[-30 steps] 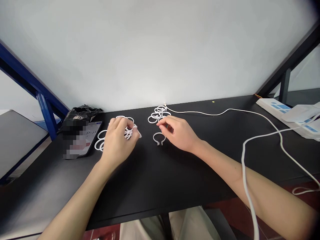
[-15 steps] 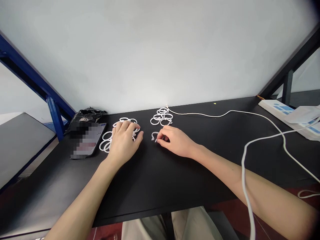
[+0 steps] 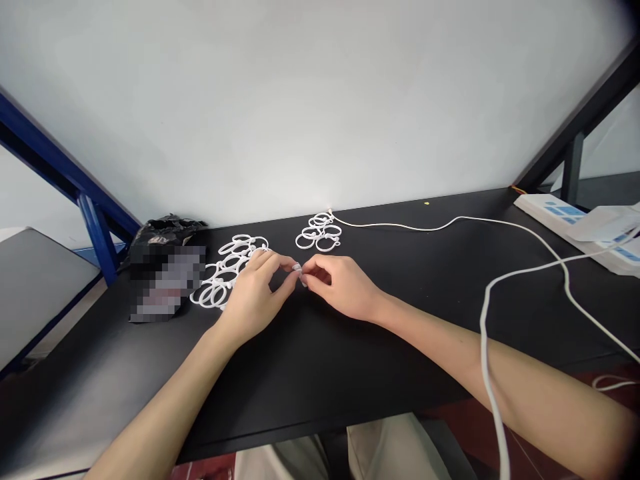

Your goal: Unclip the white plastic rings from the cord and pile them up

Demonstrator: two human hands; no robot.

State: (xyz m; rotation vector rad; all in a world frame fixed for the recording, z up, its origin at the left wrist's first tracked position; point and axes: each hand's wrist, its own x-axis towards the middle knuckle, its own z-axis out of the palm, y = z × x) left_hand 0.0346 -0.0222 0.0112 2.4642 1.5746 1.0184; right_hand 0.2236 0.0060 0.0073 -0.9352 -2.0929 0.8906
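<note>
My left hand point(image 3: 260, 283) and my right hand point(image 3: 343, 283) meet fingertip to fingertip over the middle of the black table. Pinched between them is one small white plastic ring point(image 3: 299, 268), open-ended, like a shower curtain ring. Fingers cover most of it. Just left of my left hand lies a loose pile of several white rings point(image 3: 213, 293), partly hidden by that hand. Beyond my right hand a smaller cluster of white rings point(image 3: 320, 235) lies flat, some overlapping.
A phone point(image 3: 173, 283) and a crumpled black plastic bag point(image 3: 165, 233) lie at the left. A white cable point(image 3: 400, 227) crosses the black table point(image 3: 320, 373) and passes over my right forearm. At the far right sits a white and blue box point(image 3: 565, 217).
My left hand has left the ring pile and come right to my right hand. Its thumb and finger now pinch the ring that my right hand held alone. The view has shifted slightly.
</note>
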